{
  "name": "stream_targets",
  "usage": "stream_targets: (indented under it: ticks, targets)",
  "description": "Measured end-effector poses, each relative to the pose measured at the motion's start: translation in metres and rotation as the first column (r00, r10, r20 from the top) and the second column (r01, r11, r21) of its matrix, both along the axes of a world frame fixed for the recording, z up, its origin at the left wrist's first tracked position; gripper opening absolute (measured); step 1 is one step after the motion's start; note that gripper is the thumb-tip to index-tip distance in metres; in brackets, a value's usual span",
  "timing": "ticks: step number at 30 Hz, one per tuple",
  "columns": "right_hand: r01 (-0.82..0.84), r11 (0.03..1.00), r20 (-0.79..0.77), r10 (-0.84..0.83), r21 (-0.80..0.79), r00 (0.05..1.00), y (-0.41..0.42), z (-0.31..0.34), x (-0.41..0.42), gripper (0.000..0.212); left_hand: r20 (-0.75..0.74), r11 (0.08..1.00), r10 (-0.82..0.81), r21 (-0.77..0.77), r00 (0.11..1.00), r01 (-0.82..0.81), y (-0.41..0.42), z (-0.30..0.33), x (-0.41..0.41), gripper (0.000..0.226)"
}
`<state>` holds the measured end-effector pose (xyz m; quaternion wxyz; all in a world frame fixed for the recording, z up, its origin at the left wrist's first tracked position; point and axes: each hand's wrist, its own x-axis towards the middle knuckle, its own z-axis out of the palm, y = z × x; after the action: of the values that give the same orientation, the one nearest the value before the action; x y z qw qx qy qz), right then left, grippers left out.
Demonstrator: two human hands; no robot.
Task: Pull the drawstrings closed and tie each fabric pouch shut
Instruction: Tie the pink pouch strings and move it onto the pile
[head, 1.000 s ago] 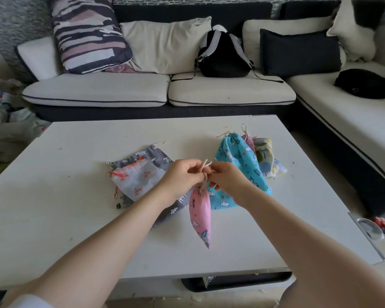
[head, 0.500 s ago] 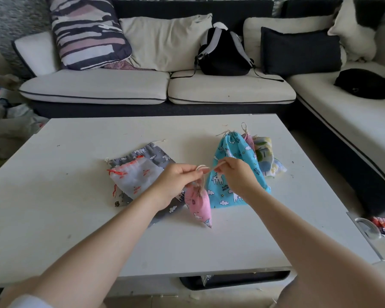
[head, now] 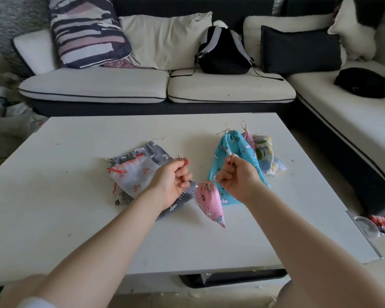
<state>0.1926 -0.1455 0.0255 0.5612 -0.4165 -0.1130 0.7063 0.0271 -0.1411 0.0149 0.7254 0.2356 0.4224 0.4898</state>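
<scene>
— What has moved since half a second ago?

— The hands have drawn apart. They were nearly touching above the pink pouch (head: pixel 210 202); now there is a clear gap between them, and the pouch lies lower, its gathered neck in that gap, near the middle of the frame.

— How many pouches do you count?

— Six, as far as I can tell. The pink one; a grey pouch (head: pixel 142 154) and a sheer white pouch (head: pixel 135 176) overlapping left of centre; a blue pouch (head: pixel 233 152) right of centre; and behind it a second pink pouch (head: pixel 249 138) and a yellow-patterned pouch (head: pixel 265 152). All rest on the white counter (head: pixel 53 196).

— And the hands?

— Two. The left hand (head: pixel 172 181) is curled into a fist, a drawstring end (head: pixel 181 157) pinched at its top. The right hand (head: pixel 236 174) is curled likewise, pinching the other drawstring end (head: pixel 231 155) between thumb and forefinger. Both hover just above the counter, either side of the pouch's neck.
</scene>
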Motion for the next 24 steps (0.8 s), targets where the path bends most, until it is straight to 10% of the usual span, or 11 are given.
stream_targets:
  ticks: [6,9,12,17,19,24]
  targets:
    - [-0.116,0.991,0.433,0.079,0.06,0.898,-0.003,0.003,0.009,0.027,-0.324,0.995,-0.073,0.039,0.943,0.091,0.005,0.009,-0.011,0.026]
    - [-0.113,0.994,0.443,0.1,0.004,0.891,-0.004,0.002,0.005,0.025,-0.807,0.917,-0.163,0.089,0.568,0.389,-0.001,0.005,-0.008,0.022]
    - [-0.113,0.993,0.475,0.108,-0.018,0.873,-0.004,0.003,-0.001,0.026,-0.986,0.76,-0.053,0.062,0.156,0.647,-0.006,-0.004,-0.006,0.021]
    - [-0.176,0.984,0.674,0.125,0.008,0.728,0.0,0.003,0.005,0.019,-0.998,0.665,-0.023,-0.062,-0.062,0.744,-0.005,-0.006,-0.01,0.029]
    - [-0.299,0.954,0.816,0.156,0.021,0.556,-0.001,0.003,0.01,0.012,-0.996,0.671,-0.065,-0.087,-0.059,0.737,-0.005,-0.004,-0.012,0.031]
    - [-0.548,0.832,0.931,0.264,-0.088,0.251,-0.007,-0.002,0.009,0.013,-0.953,0.788,-0.13,0.068,0.274,0.611,-0.006,0.002,-0.007,0.037]
